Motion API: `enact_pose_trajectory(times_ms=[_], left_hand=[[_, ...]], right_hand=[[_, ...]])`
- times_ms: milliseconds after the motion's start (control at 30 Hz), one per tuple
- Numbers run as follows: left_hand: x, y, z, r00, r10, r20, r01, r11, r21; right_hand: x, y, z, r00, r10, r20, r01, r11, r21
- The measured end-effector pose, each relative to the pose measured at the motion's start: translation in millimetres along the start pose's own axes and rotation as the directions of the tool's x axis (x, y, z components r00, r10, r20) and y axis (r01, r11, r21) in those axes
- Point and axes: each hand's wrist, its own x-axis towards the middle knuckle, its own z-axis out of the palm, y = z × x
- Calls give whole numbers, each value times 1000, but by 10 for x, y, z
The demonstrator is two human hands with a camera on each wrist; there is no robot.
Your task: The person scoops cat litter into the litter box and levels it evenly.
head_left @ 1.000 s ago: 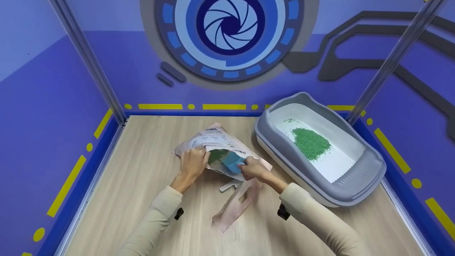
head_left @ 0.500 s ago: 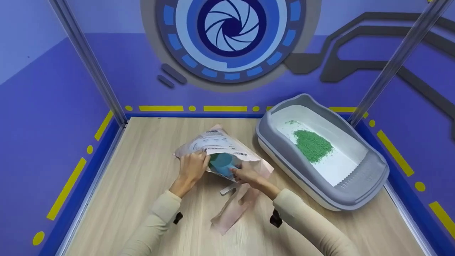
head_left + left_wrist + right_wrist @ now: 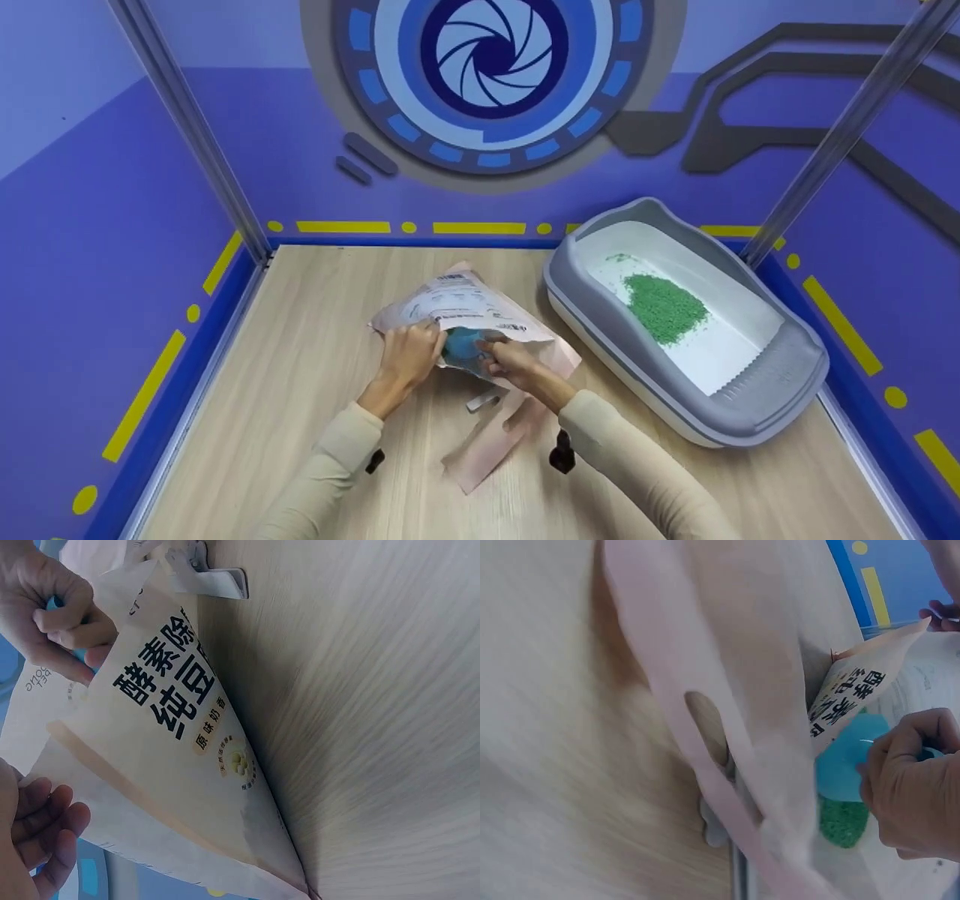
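Note:
A printed pale pink litter bag (image 3: 457, 296) lies on the table, its mouth toward me. My left hand (image 3: 409, 356) grips the left edge of the mouth; in the left wrist view its fingers curl at the bag's rim. My right hand (image 3: 517, 361) holds a light blue scoop (image 3: 847, 757) by the handle. Most of the scoop is inside the bag, partly hidden by the bag's upper side. Green litter pellets (image 3: 842, 823) show beside the scoop in the right wrist view.
To the right stands a grey and white litter box (image 3: 780, 367) with a heap of green pellets (image 3: 666, 306) inside. Nearer me lie a pink strip with a handle hole (image 3: 487, 450) and a small grey-white object (image 3: 482, 401) of unclear kind. Walls bound the wooden table (image 3: 315, 300).
My right hand has moved left with the scoop, deeper into the bag's mouth, so less of the scoop shows. The left hand keeps its grip on the bag's edge.

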Motion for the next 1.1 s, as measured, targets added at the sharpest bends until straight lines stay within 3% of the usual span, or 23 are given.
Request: enact_pose_trajectory(times_ms=[200, 400, 533, 700, 833, 1100], left_hand=[[-27, -27, -8, 1000, 13, 12, -13, 1000, -19], [-49, -3, 3, 998, 57, -15, -57, 998, -18], [-60, 15, 16, 997, 74, -26, -74, 997, -18], [-41, 30, 23, 998, 57, -12, -57, 998, -14], [-43, 39, 33, 999, 51, 0, -51, 998, -33], [-53, 14, 41, 1000, 14, 5, -13, 998, -58]], right_hand=[[147, 60, -23, 999, -14, 50, 13, 1000, 24], [225, 96, -21, 997, 4, -72, -7, 999, -32], [248, 121, 3, 997, -5, -78, 1, 999, -54], [271, 140, 29, 994, -52, -96, 38, 989, -145], [307, 159, -3, 993, -39, -112, 19, 984, -177], [342, 194, -116, 996, -70, -58, 64, 993, -98]])
